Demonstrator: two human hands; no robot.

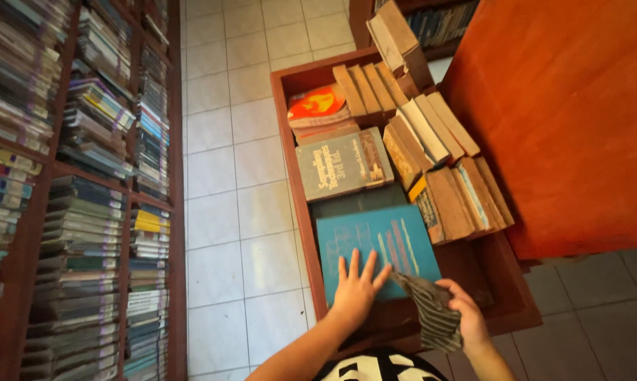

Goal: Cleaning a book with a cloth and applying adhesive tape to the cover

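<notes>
My left hand (355, 288) lies flat with fingers spread on the lower edge of a teal hardcover book (382, 240) that rests in a low red wooden book tray (296, 183). My right hand (463, 317) grips a striped grey cloth (431, 310) at the book's lower right corner. Above the teal book lies a grey book (343, 164), and beyond it an orange and red book (318, 106). A row of worn tan books (431, 152) leans along the tray's right side.
Tall shelves packed with stacked books (86, 197) line the left. White floor tiles (241, 212) run between shelves and tray. A large orange-red wooden panel (579, 120) stands to the right. Another bookshelf (438, 25) stands at the back.
</notes>
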